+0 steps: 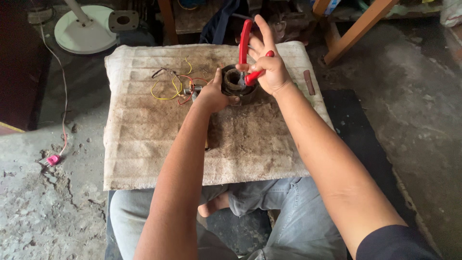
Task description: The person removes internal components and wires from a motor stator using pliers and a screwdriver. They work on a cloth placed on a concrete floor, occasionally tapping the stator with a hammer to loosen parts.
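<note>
Cutting into a motor coil (237,83) with pliers (246,53)

Right hand (269,72) grips the open-handled pliers; left hand (211,96) clasps the coil; wires (174,86) lie loose on the desk (144,139).

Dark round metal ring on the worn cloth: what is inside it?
The tips of the red-handled pliers reach into the dark round metal ring. The ring's bottom is hidden by the pliers and both hands.

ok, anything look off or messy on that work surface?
Somewhat. The cloth-covered board is heavily stained brown, and loose yellow and red wires sprawl tangled left of the round motor part. The left hand steadies that part; the right hand holds red-handled pliers with the handles spread, tip inside it. Nothing spilled.
</note>
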